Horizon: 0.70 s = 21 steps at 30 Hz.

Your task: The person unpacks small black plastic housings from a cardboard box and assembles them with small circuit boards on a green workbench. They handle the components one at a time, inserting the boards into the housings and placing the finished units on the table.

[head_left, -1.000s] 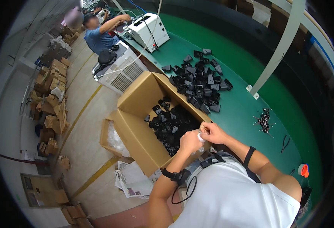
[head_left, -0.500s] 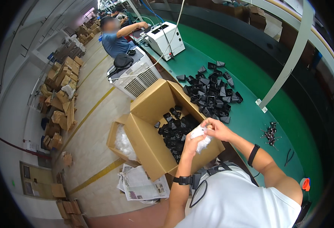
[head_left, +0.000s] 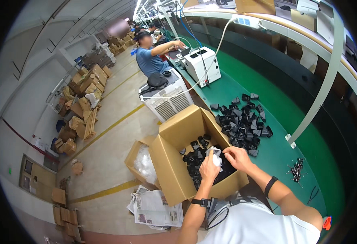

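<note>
Both hands meet over an open cardboard box point(head_left: 173, 166) that holds several black plastic parts point(head_left: 194, 158). My left hand point(head_left: 209, 168) grips a small clear plastic bag point(head_left: 215, 156) from below. My right hand point(head_left: 237, 157) pinches the same bag at its top right. A black band is on each wrist. On the green bench point(head_left: 284, 150), just right of the box, lies a pile of more black parts point(head_left: 241, 120).
A smaller carton with clear bags point(head_left: 142, 162) and newspapers point(head_left: 156, 209) lie on the floor at left. A white cooler unit point(head_left: 166, 99) and a white machine point(head_left: 202, 65) stand behind. A co-worker point(head_left: 152, 55) works further back. Small screws point(head_left: 297, 168) lie on the bench.
The view has swung, so the box and hands sit lower and more central. Both hands stay together on the small bag above the box.
</note>
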Each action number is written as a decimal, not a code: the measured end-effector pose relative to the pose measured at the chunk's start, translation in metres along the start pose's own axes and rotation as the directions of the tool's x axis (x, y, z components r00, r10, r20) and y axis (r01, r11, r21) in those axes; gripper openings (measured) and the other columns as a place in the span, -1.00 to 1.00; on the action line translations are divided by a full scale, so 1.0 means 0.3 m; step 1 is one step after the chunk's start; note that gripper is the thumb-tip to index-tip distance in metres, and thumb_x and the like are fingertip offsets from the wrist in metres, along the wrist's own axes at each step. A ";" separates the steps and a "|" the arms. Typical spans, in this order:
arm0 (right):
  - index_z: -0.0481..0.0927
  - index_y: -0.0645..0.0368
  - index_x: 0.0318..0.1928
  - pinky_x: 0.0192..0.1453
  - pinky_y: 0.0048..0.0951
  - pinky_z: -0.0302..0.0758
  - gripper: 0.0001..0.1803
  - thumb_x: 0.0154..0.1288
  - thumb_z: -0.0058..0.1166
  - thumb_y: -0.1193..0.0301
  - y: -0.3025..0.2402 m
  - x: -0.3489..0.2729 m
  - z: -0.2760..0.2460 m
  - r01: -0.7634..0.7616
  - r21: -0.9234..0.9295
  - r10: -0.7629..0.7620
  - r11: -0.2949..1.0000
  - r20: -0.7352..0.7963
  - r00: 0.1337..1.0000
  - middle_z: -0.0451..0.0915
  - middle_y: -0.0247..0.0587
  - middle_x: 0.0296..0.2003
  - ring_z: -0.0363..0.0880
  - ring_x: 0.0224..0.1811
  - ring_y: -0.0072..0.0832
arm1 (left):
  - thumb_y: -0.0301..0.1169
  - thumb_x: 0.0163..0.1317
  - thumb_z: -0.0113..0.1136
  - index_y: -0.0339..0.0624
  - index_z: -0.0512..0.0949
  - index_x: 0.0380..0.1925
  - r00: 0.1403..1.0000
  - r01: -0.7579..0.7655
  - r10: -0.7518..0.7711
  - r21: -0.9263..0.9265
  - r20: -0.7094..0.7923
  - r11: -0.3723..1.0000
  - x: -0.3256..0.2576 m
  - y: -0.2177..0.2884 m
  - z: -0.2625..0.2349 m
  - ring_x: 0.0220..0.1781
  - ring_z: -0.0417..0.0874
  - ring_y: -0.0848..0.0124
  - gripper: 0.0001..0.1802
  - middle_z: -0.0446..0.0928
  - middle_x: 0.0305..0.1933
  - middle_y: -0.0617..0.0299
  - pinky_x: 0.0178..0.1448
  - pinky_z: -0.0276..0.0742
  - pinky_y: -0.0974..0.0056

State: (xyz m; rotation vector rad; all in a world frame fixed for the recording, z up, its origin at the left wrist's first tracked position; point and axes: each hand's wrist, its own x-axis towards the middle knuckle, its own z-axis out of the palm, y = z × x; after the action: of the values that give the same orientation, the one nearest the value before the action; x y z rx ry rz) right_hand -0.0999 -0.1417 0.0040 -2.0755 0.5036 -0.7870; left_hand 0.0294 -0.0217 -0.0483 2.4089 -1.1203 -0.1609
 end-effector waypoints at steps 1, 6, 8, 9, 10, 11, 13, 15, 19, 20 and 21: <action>0.64 0.25 -0.13 -0.28 -0.43 0.58 -0.79 0.23 0.20 0.46 0.018 0.009 0.012 0.005 0.043 -0.006 0.999 0.013 1.000 0.64 -0.21 -0.43 0.65 -0.43 -0.43 | -0.39 -0.03 0.34 0.15 0.22 0.42 0.999 -0.018 0.017 0.027 0.028 0.999 -0.003 0.019 -0.022 -0.16 0.66 -0.06 -0.07 0.54 -0.13 0.00 -0.09 0.61 -0.08; 0.60 0.28 -0.09 -0.19 -0.49 0.60 -0.75 0.23 0.22 0.46 0.116 0.011 0.089 -0.217 0.234 0.184 0.948 0.153 0.971 0.66 -0.30 -0.34 0.65 -0.32 -0.59 | -0.44 -0.07 0.33 0.11 0.16 0.45 0.979 -0.186 0.185 -0.001 0.087 0.983 -0.025 0.044 -0.036 -0.16 0.65 -0.05 -0.01 0.53 -0.15 0.00 -0.10 0.62 -0.05; 0.62 0.31 -0.19 -0.18 -0.53 0.58 -0.84 0.27 0.19 0.48 0.135 0.016 0.090 -0.307 0.212 0.281 0.928 0.144 0.949 0.67 -0.30 -0.35 0.62 -0.31 -0.67 | -0.44 -0.08 0.34 0.04 0.20 0.43 0.978 -0.189 0.189 -0.002 0.087 0.982 -0.034 0.051 -0.053 -0.15 0.65 -0.03 -0.04 0.55 -0.15 -0.01 -0.09 0.62 -0.03; 0.63 0.31 -0.24 -0.18 -0.54 0.57 -0.87 0.30 0.18 0.47 0.147 0.017 0.090 -0.298 0.214 0.273 0.930 0.139 0.952 0.67 -0.30 -0.37 0.61 -0.31 -0.67 | -0.44 -0.07 0.33 0.02 0.21 0.42 0.976 -0.193 0.193 -0.001 0.102 0.981 -0.046 0.045 -0.047 -0.14 0.65 -0.03 -0.05 0.55 -0.14 0.00 -0.09 0.62 -0.03; 0.62 0.30 -0.24 -0.17 -0.54 0.56 -0.85 0.28 0.21 0.45 0.158 0.016 0.090 -0.324 0.287 0.282 0.902 0.178 0.943 0.67 -0.31 -0.36 0.61 -0.31 -0.66 | -0.44 -0.07 0.33 -0.01 0.22 0.42 0.973 -0.199 0.198 -0.002 0.118 0.980 -0.058 0.039 -0.039 -0.13 0.65 -0.02 -0.06 0.55 -0.14 0.00 -0.08 0.62 -0.03; 0.61 0.29 -0.25 -0.16 -0.55 0.56 -0.84 0.27 0.25 0.44 0.168 0.015 0.092 -0.350 0.356 0.288 0.866 0.217 0.933 0.67 -0.32 -0.36 0.61 -0.31 -0.66 | -0.44 -0.07 0.32 0.00 0.21 0.42 0.972 -0.219 0.219 -0.015 0.088 0.976 -0.070 0.028 -0.027 -0.13 0.65 -0.02 -0.06 0.54 -0.13 0.01 -0.09 0.62 -0.04; 0.59 0.27 -0.25 -0.16 -0.54 0.56 -0.80 0.23 0.30 0.42 0.103 0.012 0.083 -0.383 0.319 0.295 0.867 0.292 0.910 0.65 -0.34 -0.37 0.61 -0.31 -0.65 | -0.44 -0.06 0.31 0.01 0.20 0.42 0.967 -0.252 0.253 -0.034 0.033 0.967 -0.094 -0.006 0.001 -0.14 0.64 -0.01 -0.06 0.53 -0.11 0.03 -0.11 0.62 -0.05; 0.57 0.26 -0.24 -0.16 -0.54 0.55 -0.75 0.19 0.35 0.40 0.075 0.008 0.083 -0.420 0.310 0.327 0.853 0.311 0.893 0.64 -0.36 -0.38 0.59 -0.32 -0.66 | -0.44 -0.07 0.31 -0.01 0.19 0.44 0.969 -0.242 0.243 -0.016 0.053 0.970 -0.100 -0.019 0.021 -0.13 0.64 0.01 -0.04 0.54 -0.11 0.04 -0.11 0.62 -0.02; 0.57 0.20 -0.16 -0.23 -0.60 0.50 -0.70 0.21 0.38 0.34 0.143 -0.030 0.107 -0.528 0.493 0.390 0.692 0.360 0.848 0.62 -0.43 -0.37 0.55 -0.36 -0.68 | -0.42 -0.05 0.32 0.05 0.12 0.48 0.964 -0.246 0.252 -0.079 0.084 0.966 -0.102 -0.001 0.026 -0.15 0.64 0.02 0.01 0.54 -0.13 0.04 -0.12 0.62 0.00; 0.57 0.19 -0.14 -0.25 -0.61 0.49 -0.71 0.22 0.36 0.34 0.164 -0.038 0.112 -0.568 0.520 0.404 0.638 0.403 0.821 0.63 -0.44 -0.36 0.55 -0.37 -0.69 | -0.41 -0.04 0.32 0.06 0.09 0.49 0.961 -0.250 0.260 -0.106 0.095 0.962 -0.104 0.003 0.021 -0.15 0.64 0.01 0.02 0.54 -0.13 0.04 -0.12 0.62 0.00; 0.58 0.18 -0.13 -0.27 -0.62 0.47 -0.72 0.24 0.35 0.33 0.173 -0.049 0.114 -0.608 0.540 0.412 0.581 0.449 0.793 0.63 -0.45 -0.35 0.54 -0.38 -0.69 | -0.40 -0.03 0.33 0.08 0.08 0.50 0.959 -0.251 0.264 -0.131 0.097 0.959 -0.107 0.000 0.023 -0.14 0.65 0.00 0.03 0.55 -0.12 0.03 -0.10 0.62 0.00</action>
State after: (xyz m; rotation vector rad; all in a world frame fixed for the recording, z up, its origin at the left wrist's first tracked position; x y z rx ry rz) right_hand -0.0905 -0.1431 -0.0593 -1.2190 0.5357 -0.2379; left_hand 0.0063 -0.0004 -0.0574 2.1498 -1.4242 -0.2726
